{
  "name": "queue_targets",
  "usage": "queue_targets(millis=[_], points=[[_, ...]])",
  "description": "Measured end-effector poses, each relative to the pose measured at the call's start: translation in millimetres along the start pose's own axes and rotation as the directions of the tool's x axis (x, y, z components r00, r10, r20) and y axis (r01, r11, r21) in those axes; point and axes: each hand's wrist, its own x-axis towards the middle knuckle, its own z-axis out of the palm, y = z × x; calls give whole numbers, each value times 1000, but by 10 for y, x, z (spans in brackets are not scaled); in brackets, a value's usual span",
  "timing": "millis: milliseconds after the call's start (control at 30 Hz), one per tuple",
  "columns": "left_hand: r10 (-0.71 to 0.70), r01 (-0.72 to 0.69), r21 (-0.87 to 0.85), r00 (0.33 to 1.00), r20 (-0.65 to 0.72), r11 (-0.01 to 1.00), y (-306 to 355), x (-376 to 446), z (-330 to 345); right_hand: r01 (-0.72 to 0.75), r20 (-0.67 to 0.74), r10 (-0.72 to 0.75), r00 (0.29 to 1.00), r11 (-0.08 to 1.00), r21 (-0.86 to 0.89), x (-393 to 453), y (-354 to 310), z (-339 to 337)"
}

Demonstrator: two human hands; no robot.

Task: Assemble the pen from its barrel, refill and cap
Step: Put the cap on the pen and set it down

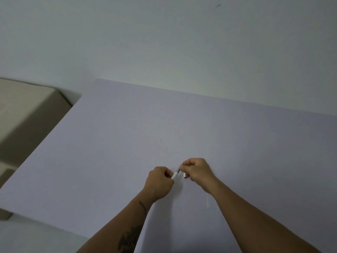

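while both hands work above the near middle of the table (127,134), we see the left hand (159,181) curled closed around the lower end of the white pen barrel (175,174), which slants up and to the right between the two hands. the right hand (197,171) pinches the upper, greyer end of the barrel between thumb and fingertips; we cannot tell whether that end is the refill or part of the barrel. a small white piece with a dark tip (185,176), perhaps the cap, shows just under the right hand's fingers, tucked against them; whether it is gripped or only resting there is unclear. a thin pale stick (207,201) lies on the table near the right forearm, closer to the near edge than the hands. the left forearm bears dark tattoo marks (130,238). beyond the table's left edge sits a beige box-like object (27,114), and a plain pale wall (164,42) rises behind the far edge.
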Motion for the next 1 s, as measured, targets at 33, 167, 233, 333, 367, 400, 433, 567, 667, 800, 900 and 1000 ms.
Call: queue_targets(millis=[33,167,233,333,367,400,433,567,667,800,900,1000], points=[[-15,15,-5,1000,-10,1000,-14,12,-11,20,-45,-23,999,997,-68,45,-4,-44],[-69,67,-64,997,-30,996,-115,35,-56,11,-127,-88,988,860,-511,194,28,-176],[-97,93,-105,995,-36,990,-183,24,-73,12,-98,-89,991,799,-602,223,31,-107],[-126,119,-158,991,-36,980,-275,-5,-102,31,-71,-111,991,718,-695,239,39,97],[-131,123,-169,991,-37,978,-302,-16,-116,34,-65,-116,991,693,-720,245,50,162],[-134,126,-178,990,-36,976,-326,-24,-132,36,-61,-120,991,671,-741,248,63,218],[-136,128,-187,990,-34,974,-349,-33,-148,37,-62,-128,990,653,-756,250,78,263],[-132,122,-212,991,-32,970,-421,-60,-224,10,-90,-114,989,674,-739,257,95,319],[-108,100,-221,994,-24,970,-456,-74,-286,-46,-135,-43,990,802,-595,230,68,283],[-57,54,-202,998,-11,978,-458,-77,-395,-65,-117,69,991,997,43,129,-91,310],[-18,19,-186,1000,9,982,-433,-67,-480,-19,-105,53,993,955,297,30,-241,330],[23,-19,-156,999,25,988,-425,-75,-555,37,-150,24,988,918,395,-57,-346,381]])
